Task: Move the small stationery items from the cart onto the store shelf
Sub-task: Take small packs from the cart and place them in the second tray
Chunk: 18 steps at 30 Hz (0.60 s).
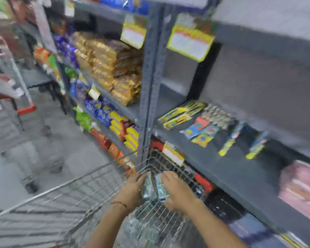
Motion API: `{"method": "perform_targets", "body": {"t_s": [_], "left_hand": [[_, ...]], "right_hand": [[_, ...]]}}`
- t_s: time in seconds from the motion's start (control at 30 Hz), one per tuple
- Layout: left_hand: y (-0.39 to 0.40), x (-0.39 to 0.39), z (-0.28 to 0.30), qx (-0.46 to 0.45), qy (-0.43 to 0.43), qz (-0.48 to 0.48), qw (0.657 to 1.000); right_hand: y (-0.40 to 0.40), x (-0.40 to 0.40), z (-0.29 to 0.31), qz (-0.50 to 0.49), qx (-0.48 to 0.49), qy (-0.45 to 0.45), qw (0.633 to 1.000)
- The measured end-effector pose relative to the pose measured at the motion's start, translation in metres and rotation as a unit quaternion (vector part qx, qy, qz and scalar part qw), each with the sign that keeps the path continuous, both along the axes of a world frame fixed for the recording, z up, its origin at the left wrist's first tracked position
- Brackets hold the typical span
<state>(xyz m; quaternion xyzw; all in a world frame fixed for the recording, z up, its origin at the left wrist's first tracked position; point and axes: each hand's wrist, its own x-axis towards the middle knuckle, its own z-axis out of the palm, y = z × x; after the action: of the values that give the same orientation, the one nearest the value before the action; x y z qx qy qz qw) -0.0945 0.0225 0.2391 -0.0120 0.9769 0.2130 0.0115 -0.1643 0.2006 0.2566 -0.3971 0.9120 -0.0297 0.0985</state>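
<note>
The view is blurred by motion. Over the wire cart [89,190] my left hand [132,189] and my right hand [177,190] press from either side on a small stack of pale blue-silver packets [153,187]. More packets of the same kind [141,230] lie lower in the cart basket. To the right runs the grey store shelf [227,169], which holds small stationery: yellow-green flat packs [183,114], colourful small cards [201,133], a grey bundle [217,114] and two slim blue-yellow packs [231,140].
A grey slotted upright post [149,77] divides the shelving. Left of it, shelves hold golden snack packets [113,68] and blue and yellow packets [115,120]. Yellow price tags [191,42] hang above. A second cart [13,97] stands on the floor at the left. Pink packs [301,190] lie at the right.
</note>
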Motion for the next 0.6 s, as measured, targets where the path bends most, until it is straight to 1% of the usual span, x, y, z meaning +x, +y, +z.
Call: {"method": "perform_targets", "body": {"t_s": [0.07,0.17,0.2,0.23,0.27,0.3,0.37,0.43,0.5,0.6], "left_hand": [[0.028,-0.013,0.051,-0.033,0.044,-0.056,0.997],[0.084,-0.031,0.103,-0.011,0.016,-0.162,0.987],[0.107,-0.037,0.119,-0.007,0.023,-0.192,0.981],[0.128,-0.042,0.132,-0.012,0.057,-0.221,0.973],[0.149,-0.045,0.145,-0.002,0.071,-0.253,0.965],[0.178,-0.049,0.154,-0.002,0.091,-0.29,0.953],[0.23,-0.056,0.165,-0.01,0.093,-0.341,0.935],[0.285,-0.063,0.167,0.008,0.048,-0.371,0.927],[0.342,-0.073,0.164,0.029,0.025,-0.401,0.915],[0.423,-0.074,0.164,0.01,0.002,-0.438,0.899]], "right_hand": [[0.039,0.005,0.038,-0.049,-0.036,0.014,0.998],[0.102,0.018,0.082,-0.132,-0.071,0.024,0.988],[0.127,0.023,0.095,-0.155,-0.076,0.028,0.985],[0.151,0.028,0.106,-0.173,-0.08,0.033,0.981],[0.172,0.032,0.115,-0.187,-0.081,0.037,0.978],[0.2,0.039,0.126,-0.21,-0.081,0.044,0.973],[0.247,0.051,0.144,-0.249,-0.09,0.058,0.963],[0.297,0.062,0.156,-0.296,-0.107,0.058,0.947],[0.349,0.075,0.162,-0.346,-0.113,0.051,0.93],[0.418,0.089,0.164,-0.418,-0.084,0.028,0.904]]}}
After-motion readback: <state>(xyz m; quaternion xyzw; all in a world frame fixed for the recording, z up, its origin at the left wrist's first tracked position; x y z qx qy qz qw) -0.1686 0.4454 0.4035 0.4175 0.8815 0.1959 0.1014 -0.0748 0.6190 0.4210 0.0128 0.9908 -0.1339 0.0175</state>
